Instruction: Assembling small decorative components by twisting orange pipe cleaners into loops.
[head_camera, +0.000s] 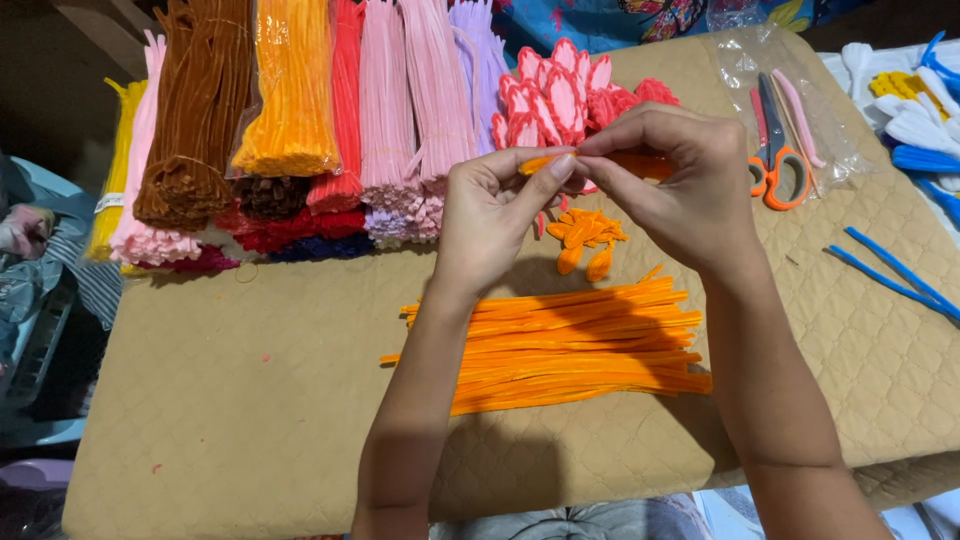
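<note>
Both hands are pinching one orange stem (600, 160) above the table (250, 400), the left hand (495, 215) and right hand (680, 185) bending it; a few folded petals (585, 238) are lying done, the straight pile (570, 345) waiting

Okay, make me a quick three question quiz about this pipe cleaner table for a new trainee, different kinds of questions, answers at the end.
1. True or false: both hands grip one orange pipe cleaner above the table.
2. The scissors have handles of which colour: A blue, B orange, C pink?
3. Fill in: the small folded orange pieces lie between the loose orange pile and the ____ petal shapes.

Key: 1 true, left hand and right hand pinch it together. 2 B. 3 red.
</note>
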